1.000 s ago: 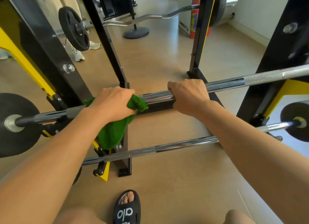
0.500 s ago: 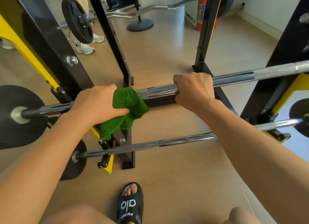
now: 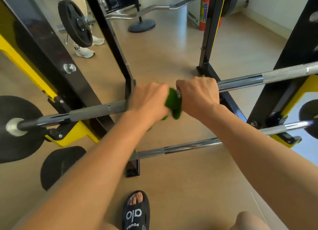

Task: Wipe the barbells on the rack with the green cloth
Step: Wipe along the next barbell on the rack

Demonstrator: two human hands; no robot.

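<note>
The green cloth (image 3: 173,104), fuzzy terry, sits bunched on the upper barbell (image 3: 99,110) of the rack (image 3: 51,57), wrapped by the left hand (image 3: 148,100), whose fingers curl round cloth and bar. The right hand (image 3: 197,94) grips the chrome shaft just beside it, knuckles up. Half a second ago the left hand was further left; it has slid along to touch the right, uncovering grey knurled steel.

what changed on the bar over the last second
The left hand slid the green cloth rightward along the upper barbell, from near the rack upright until it meets the right hand. The right hand kept its grip on the bar in the same spot; the lower barbell stayed racked, untouched.
</note>
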